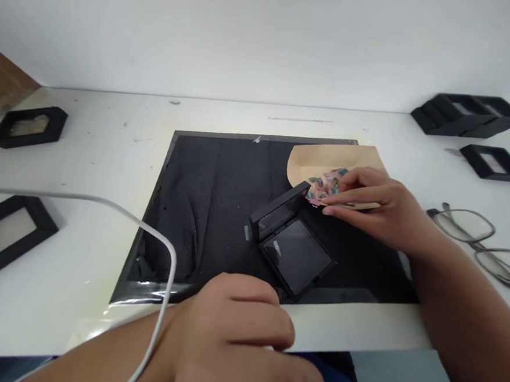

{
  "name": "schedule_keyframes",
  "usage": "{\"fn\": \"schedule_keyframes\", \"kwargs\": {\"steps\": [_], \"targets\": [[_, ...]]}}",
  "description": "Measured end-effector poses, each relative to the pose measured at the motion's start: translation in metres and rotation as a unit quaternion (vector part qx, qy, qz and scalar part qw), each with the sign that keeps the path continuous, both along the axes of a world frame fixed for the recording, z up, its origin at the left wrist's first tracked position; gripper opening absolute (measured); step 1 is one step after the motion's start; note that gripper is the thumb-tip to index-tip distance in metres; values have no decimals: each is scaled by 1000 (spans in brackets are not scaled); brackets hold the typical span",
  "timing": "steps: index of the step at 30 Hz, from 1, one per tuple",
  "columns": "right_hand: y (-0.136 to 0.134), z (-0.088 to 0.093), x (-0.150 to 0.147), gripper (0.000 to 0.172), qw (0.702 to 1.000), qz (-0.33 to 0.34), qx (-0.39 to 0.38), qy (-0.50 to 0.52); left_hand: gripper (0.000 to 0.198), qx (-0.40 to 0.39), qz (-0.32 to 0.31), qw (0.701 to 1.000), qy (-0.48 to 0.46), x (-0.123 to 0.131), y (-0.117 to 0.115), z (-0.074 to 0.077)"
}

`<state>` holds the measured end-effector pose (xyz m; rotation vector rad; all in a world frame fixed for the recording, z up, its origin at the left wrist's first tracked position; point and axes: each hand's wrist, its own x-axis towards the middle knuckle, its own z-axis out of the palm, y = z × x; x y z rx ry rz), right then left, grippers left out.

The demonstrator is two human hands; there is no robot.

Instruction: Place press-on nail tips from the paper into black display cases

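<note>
My right hand [372,203] pinches a slim tan stick-like tool [363,206] between thumb and fingers. A small pink piece shows at its left tip, beside a heap of pink and green bits [327,185]. The heap lies on a beige curved tray or sheet [335,153], partly hidden by my fingers. To the left, a black hinged compact case [298,256] stands open, its lid tilted up. My left hand [243,343] is closed near the table's front edge, fingers curled; what they hold, if anything, is hidden.
A black mat [220,187] covers the middle of the white table. A white cable [172,261] crosses my left forearm. Black frames [11,231] lie at left, with more black frames [468,112] at right. Glasses [481,239] rest beside my right forearm.
</note>
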<state>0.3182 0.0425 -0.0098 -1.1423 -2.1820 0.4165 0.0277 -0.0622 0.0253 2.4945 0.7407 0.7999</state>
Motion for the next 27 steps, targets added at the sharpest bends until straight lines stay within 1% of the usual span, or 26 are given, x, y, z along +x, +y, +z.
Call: {"fn": "schedule_keyframes", "kwargs": {"steps": [1, 2, 3, 4, 5, 6, 7, 9, 12, 14, 16, 18, 19, 22, 24, 27], "targets": [[-2, 2, -1, 10, 1000, -3, -7, 16, 40, -12, 32, 999, -27, 2, 1, -4], [-4, 3, -1, 10, 999, -12, -13, 31, 40, -20, 53, 998, -35, 6, 3, -8], [-6, 5, -2, 10, 998, -28, -15, 48, 39, -8, 18, 999, -44, 9, 6, -13], [-9, 7, -2, 11, 996, -47, -16, 72, 37, 15, -41, 998, -43, 12, 10, -17], [-11, 9, -3, 12, 992, -65, -20, 106, 34, 49, -101, 992, -58, 15, 14, -20], [-14, 11, -4, 12, 986, -72, -31, 150, 31, 79, -146, 984, -72, 17, 19, -23], [-17, 13, -5, 13, 976, -63, -54, 202, 30, 98, -160, 980, -68, 18, 23, -25], [-22, 14, -8, 12, 943, -1, -130, 307, 26, 123, -177, 974, -70, 20, 30, -27], [-29, 12, -14, 10, 873, 103, -242, 411, 22, 132, -185, 972, -65, 20, 35, -29], [-32, 9, -19, 9, 834, 151, -300, 438, 21, 126, -188, 972, -58, 21, 35, -31], [-34, 7, -24, 9, 800, 187, -356, 445, 23, 114, -187, 974, -53, 23, 34, -33], [-36, 7, -29, 10, 772, 208, -398, 451, 25, 103, -186, 976, -43, 25, 34, -35], [-37, 8, -32, 11, 762, 211, -410, 455, 24, 100, -188, 976, -38, 25, 34, -35], [-40, 9, -36, 14, 752, 218, -422, 458, 22, 95, -197, 976, -22, 26, 34, -37], [-41, 10, -37, 15, 756, 224, -418, 452, 22, 93, -201, 975, -17, 26, 33, -37], [-41, 10, -35, 16, 769, 231, -396, 445, 23, 90, -201, 975, -13, 26, 33, -37]]}}
